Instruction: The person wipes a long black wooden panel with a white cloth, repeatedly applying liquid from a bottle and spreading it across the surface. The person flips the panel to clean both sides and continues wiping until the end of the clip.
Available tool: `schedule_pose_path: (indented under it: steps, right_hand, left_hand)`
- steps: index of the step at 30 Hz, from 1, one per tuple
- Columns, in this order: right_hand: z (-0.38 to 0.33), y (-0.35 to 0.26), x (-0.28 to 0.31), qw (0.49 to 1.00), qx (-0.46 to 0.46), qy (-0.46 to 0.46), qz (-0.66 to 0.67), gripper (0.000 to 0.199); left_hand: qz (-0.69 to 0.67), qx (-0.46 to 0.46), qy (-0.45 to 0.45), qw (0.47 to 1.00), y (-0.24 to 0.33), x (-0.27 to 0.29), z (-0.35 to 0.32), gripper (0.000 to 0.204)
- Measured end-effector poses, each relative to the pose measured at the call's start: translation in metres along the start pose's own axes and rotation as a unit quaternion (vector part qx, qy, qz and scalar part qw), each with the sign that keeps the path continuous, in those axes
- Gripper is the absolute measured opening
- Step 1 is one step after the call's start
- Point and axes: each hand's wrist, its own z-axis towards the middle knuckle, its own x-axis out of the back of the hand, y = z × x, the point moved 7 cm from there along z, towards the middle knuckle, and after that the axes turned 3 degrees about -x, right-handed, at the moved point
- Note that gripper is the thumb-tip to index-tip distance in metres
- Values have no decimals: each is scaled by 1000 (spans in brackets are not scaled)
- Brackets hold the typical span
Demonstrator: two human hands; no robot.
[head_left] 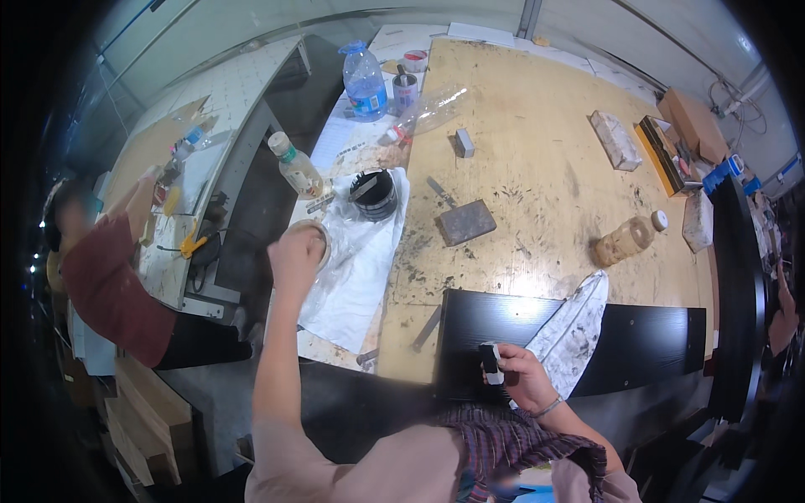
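Head view: right hand [527,377] closed w/ small block [490,362] on black panel [646,335].

Big plywood desk [537,193], scuffed and stained, fills centre to 2 o'clock. Second desk [226,109] with pale tiled top at 10 o'clock, dark gap between the two. Grey wall panels [251,25] run along 12 o'clock. Stacked wooden boards [147,419] at 7 o'clock. Cables on the wall [729,92] at 2 o'clock. Bright overhead light, glare on the desk.
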Motion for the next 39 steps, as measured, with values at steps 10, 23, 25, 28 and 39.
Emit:
schedule_pose_path:
  steps: [10, 23, 25, 28, 39]
  right_hand:
    - [17, 5, -5, 998, -33, -47, -4, 31]
    - [90, -47, -61, 998, 7, -40, -55, 31]
    - [104, -51, -69, 999, 3, -17, -50, 29]
    - [127, -60, -84, 998, 28, -25, -48, 30]
    - [204, -85, -110, 993, 64, 25, -99, 24]
  left_hand:
    - [-174, 25, -30, 984, 7, -40, 4, 25]
    - [-249, 148, 90, 953, -15, -83, 93, 21]
    - [-178, 106, 112, 972, -2, -55, 87, 15]
    - [-86, 50, 102, 990, 15, -38, 88, 12]
    - [-57, 69, 67, 994, 11, -64, 97, 12]
